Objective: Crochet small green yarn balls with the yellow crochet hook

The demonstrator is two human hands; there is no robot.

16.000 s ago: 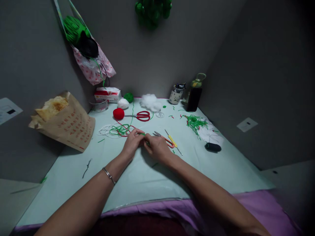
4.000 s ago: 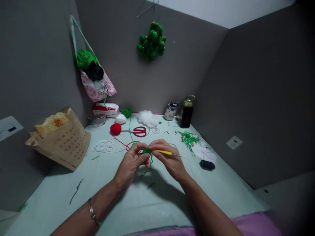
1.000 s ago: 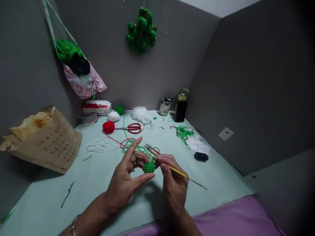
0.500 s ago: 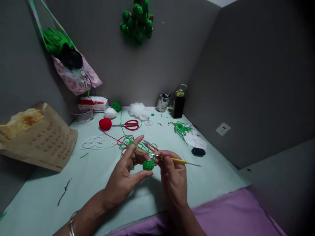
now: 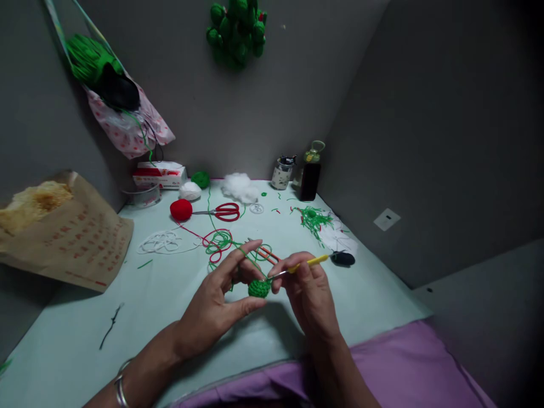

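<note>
Between the thumb and fingers of my left hand (image 5: 216, 303) is a small, round green crochet piece (image 5: 259, 288). Green yarn runs over the raised index finger of that hand. My right hand (image 5: 308, 294) grips a crochet hook (image 5: 312, 263) by its yellow handle. The hook's metal tip reaches the upper edge of the green piece. Behind the hands lies a loose tangle of green yarn (image 5: 219, 241) mixed with red strands. Orange-handled snips (image 5: 267, 254) lie just beyond my fingers, partly hidden by them.
Red-handled scissors (image 5: 227, 212) lie beside a red yarn ball (image 5: 181, 209). White stuffing (image 5: 239, 188), a jar (image 5: 282, 173) and a dark phone (image 5: 309, 182) stand along the back. A paper bag with bread (image 5: 80, 238) is at left, green yarn scraps (image 5: 313, 221) at right.
My right hand has moved slightly right and turned, so the hook's handle now slants upward to the right. The green piece stays in my left hand. The whole view has shifted a little.
</note>
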